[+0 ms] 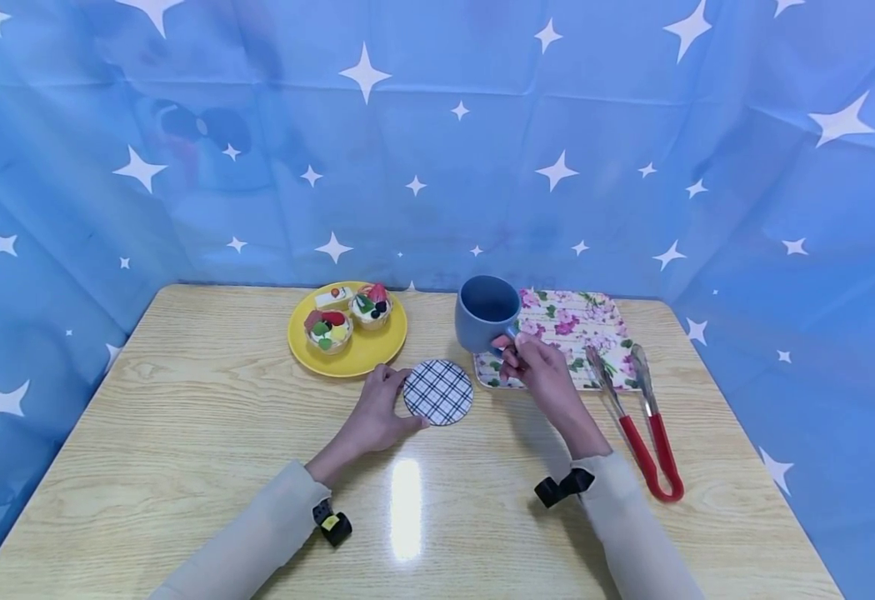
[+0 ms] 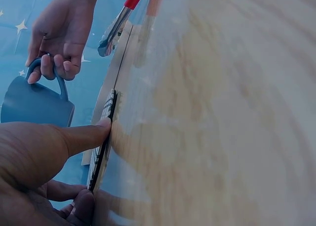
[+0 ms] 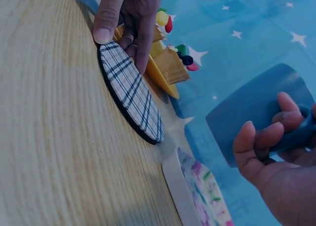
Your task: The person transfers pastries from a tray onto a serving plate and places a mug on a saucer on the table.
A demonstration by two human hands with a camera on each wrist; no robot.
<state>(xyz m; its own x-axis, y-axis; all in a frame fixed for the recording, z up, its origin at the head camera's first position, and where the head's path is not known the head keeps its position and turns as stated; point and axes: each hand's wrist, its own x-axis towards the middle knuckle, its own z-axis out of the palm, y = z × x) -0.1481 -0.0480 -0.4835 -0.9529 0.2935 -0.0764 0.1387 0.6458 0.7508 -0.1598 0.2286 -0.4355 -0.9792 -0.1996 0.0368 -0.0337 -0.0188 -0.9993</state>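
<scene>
My left hand (image 1: 381, 412) grips the round plaid coaster (image 1: 438, 392) by its left side, thumb at the near edge and fingers at the far edge. Dark backing shows along the coaster's rim (image 3: 129, 118) in the right wrist view, where it lies flat at the tabletop. Fingers of my right hand (image 1: 542, 371) are hooked through the handle of a blue mug (image 1: 487, 312). The mug is raised above the table, upright, just behind and right of the coaster. Its inside looks empty from the head view. In the left wrist view the mug (image 2: 34, 105) hangs beyond my left thumb.
A yellow plate (image 1: 355, 358) with two toy fruit tarts and a small cake slice stands at the back left. Right of the mug lies a floral tray (image 1: 557, 321). Red-handled metal tongs (image 1: 651, 450) rest with their tips over its front right part.
</scene>
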